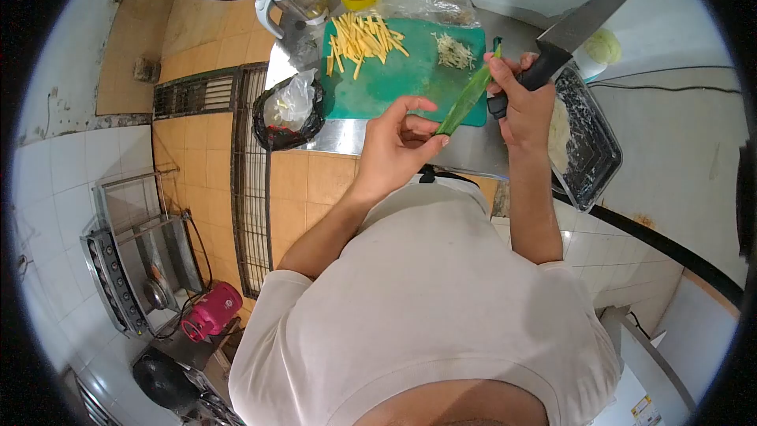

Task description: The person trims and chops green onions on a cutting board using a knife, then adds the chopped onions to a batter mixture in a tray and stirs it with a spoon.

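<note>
One long, flat green leaf (467, 100), probably light and floppy, best held by its ends, spans the green plastic board's (378, 91) right part; left hand (402, 138) pinches one end, right hand (524, 99) the other, also clasping a black-handled steel knife (576, 28).

Cutting board (410, 91), plain green; cut strips (364, 36), pale yellow; leaf (467, 101), bright green; knife handle (544, 65), black; gas cylinder (216, 310), magenta; shirt (457, 300), off-white.

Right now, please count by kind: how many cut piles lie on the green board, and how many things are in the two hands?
Cut piles: 2 (yellow strips, pale shreds)
Knife: 1
Green leaf: 1
Total: 4
</note>
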`<state>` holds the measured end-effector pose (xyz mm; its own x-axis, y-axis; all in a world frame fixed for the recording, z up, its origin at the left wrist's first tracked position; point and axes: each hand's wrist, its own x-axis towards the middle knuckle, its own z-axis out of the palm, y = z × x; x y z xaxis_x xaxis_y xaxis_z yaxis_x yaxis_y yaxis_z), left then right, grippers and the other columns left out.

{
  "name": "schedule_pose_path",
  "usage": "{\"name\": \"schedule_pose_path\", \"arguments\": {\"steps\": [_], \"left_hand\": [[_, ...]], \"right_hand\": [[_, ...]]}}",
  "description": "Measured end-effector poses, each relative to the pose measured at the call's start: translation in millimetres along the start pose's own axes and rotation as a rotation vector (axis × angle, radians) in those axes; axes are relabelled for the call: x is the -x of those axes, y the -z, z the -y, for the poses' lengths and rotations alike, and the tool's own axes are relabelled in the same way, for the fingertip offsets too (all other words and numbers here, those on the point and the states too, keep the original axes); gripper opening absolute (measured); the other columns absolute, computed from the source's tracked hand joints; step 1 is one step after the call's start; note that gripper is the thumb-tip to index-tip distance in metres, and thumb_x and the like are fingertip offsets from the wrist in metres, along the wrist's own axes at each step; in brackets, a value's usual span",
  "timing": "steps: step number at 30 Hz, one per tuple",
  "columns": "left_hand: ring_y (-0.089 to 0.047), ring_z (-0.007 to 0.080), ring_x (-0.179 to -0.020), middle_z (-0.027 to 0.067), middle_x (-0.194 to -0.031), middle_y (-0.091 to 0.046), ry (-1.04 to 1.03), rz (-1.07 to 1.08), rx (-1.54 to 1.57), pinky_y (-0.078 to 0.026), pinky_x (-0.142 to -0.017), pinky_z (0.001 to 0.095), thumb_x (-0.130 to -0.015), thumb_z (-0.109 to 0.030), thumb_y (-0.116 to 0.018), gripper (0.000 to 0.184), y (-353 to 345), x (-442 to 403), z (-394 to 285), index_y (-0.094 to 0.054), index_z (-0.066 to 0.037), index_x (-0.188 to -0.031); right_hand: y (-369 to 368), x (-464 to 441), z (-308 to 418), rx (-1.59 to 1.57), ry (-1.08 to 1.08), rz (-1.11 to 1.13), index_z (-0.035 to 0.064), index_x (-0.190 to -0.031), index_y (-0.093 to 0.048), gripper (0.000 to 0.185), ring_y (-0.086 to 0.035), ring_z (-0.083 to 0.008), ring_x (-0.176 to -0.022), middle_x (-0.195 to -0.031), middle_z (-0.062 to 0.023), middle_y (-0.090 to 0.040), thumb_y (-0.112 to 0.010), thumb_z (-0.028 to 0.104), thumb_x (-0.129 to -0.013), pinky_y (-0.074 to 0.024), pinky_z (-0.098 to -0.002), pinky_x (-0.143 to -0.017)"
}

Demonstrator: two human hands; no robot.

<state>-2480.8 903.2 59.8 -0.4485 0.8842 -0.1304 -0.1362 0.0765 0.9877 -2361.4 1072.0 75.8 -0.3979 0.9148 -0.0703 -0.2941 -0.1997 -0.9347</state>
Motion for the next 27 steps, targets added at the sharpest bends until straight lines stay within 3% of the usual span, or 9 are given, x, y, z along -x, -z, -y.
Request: {"name": "schedule_pose_path", "arguments": {"steps": [3, 9, 12, 15, 18, 21, 24, 27], "left_hand": [[-0.071, 0.0125, -0.086, 0.0101, -0.091, -0.074, -0.125, -0.065, -0.088, -0.057, -0.074, 0.0258, -0.084, 0.009, -0.073, 0.042, -5, 9, -7, -0.054, -0.001, -0.12], [-0.072, 0.0142, -0.088, 0.0106, -0.094, -0.075, -0.144, -0.023, 0.006, -0.057, -0.073, 0.026, -0.086, 0.009, -0.071, 0.039, -6, 10, -5, -0.054, -0.003, -0.119], [-0.073, 0.0146, -0.084, 0.0126, -0.105, -0.073, -0.017, 0.172, 0.147, -0.057, -0.072, 0.0252, -0.086, 0.01, -0.069, 0.039, 3, 1, -14, -0.058, -0.002, -0.121], [-0.065, 0.0106, -0.079, 0.0099, -0.107, -0.07, 0.129, 0.433, 0.031, -0.055, -0.075, 0.0245, -0.084, 0.012, -0.061, 0.038, 21, -8, -19, -0.067, -0.003, -0.118], [-0.061, 0.0109, -0.087, 0.0071, -0.11, -0.066, -0.137, 0.491, 0.056, -0.052, -0.079, 0.0257, -0.08, 0.013, -0.061, 0.043, 25, -12, -22, -0.071, -0.005, -0.118], [-0.062, 0.0154, -0.093, 0.0056, -0.104, -0.065, -0.118, 0.514, 0.238, -0.05, -0.081, 0.0289, -0.075, 0.014, -0.061, 0.047, 29, -11, -31, -0.072, -0.004, -0.117], [-0.064, 0.0208, -0.091, 0.008, -0.1, -0.066, -0.417, 0.389, -0.13, -0.051, -0.08, 0.031, -0.074, 0.011, -0.062, 0.045, 29, -19, -21, -0.071, -0.002, -0.116], [-0.065, 0.0215, -0.094, 0.0119, -0.1, -0.069, -0.453, 0.312, -0.361, -0.051, -0.08, 0.0321, -0.077, 0.008, -0.063, 0.035, 34, -21, -27, -0.071, 0.0, -0.11]], "right_hand": [[-3, 3, 8, -0.159, 0.016, -0.017, 0.0123, -0.092, -0.047, 0.039, -0.068, -0.016, -0.078, -0.09, -0.0111, -0.071, -0.082, -0.002, -0.08, -0.0533, -0.0275, -0.061], [-1, 7, 12, -0.215, 0.014, -0.029, 0.0121, -0.093, -0.047, 0.039, -0.068, -0.0161, -0.078, -0.092, -0.0133, -0.071, -0.081, -0.003, -0.08, -0.0532, -0.0281, -0.059], [7, 2, 6, -0.082, -0.021, 0.055, 0.0105, -0.096, -0.048, 0.041, -0.07, -0.0171, -0.081, -0.093, -0.0141, -0.071, -0.083, 0.0, -0.079, -0.0551, -0.0287, -0.06], [-2, 5, 9, -0.007, -0.052, 0.062, 0.0089, -0.099, -0.049, 0.042, -0.07, -0.017, -0.079, -0.093, -0.0129, -0.071, -0.085, 0.002, -0.078, -0.057, -0.029, -0.062], [-7, 5, 12, 0.099, -0.087, 0.067, 0.0127, -0.097, -0.047, 0.038, -0.066, -0.0127, -0.076, -0.097, -0.013, -0.072, -0.079, -0.001, -0.083, -0.051, -0.025, -0.063], [-8, 5, 8, 0.079, -0.153, 0.039, 0.0133, -0.098, -0.047, 0.037, -0.066, -0.0131, -0.079, -0.095, -0.0107, -0.071, -0.079, 0.002, -0.084, -0.0509, -0.0253, -0.063], [-4, 4, -4, -0.008, -0.236, 0.063, 0.0133, -0.099, -0.047, 0.034, -0.066, -0.0129, -0.083, -0.091, -0.0076, -0.069, -0.078, 0.006, -0.086, -0.0507, -0.0255, -0.064], [-9, 8, -12, 0.008, -0.306, 0.041, 0.0129, -0.1, -0.047, 0.033, -0.064, -0.0122, -0.075, -0.084, -0.0035, -0.065, -0.077, 0.008, -0.087, -0.0493, -0.0258, -0.06]]}}
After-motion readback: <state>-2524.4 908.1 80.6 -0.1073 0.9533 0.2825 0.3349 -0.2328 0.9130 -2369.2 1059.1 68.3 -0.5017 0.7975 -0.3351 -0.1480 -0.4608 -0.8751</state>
